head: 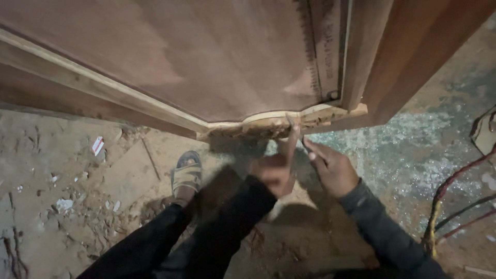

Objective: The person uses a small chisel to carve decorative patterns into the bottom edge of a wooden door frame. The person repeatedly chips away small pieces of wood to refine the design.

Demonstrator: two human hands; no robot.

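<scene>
— Plywood panel [196, 67], one of them, reddish-brown, fills the upper part of the view and leans over the dirt floor [67, 170]. Its pale wooden edge strip [103, 88] runs along the lower border down to a rough, chipped corner [279, 124].

— And the hands, how many?

— Two, both the person's own, both in dark sleeves. The left hand [274, 173] is mostly curled, with one finger stretched up so its tip touches the chipped corner. It grips nothing that can be seen.

— The right one?

— The right hand [333, 168] sits just beside the left, fingers bunched and pointing up toward the same corner. A thin pale sliver shows at the fingertips, but whether it is a held tool cannot be told; the picture is blurred there.

— Anything else to count?

— One foot in a sandal [187, 173] on the floor, below the panel and left of the hands. One vertical wooden board [413, 46] at the right, meeting the panel near the corner. Several cables [454, 206], red and dark ones, lie at the right edge; the exact number is unclear. Small white paper scraps [98, 145] are scattered on the dirt at the left, a handful at least.

— Any containers?

— One flat piece of cardboard [485, 134] at the far right edge; whether it holds anything cannot be told.
</scene>
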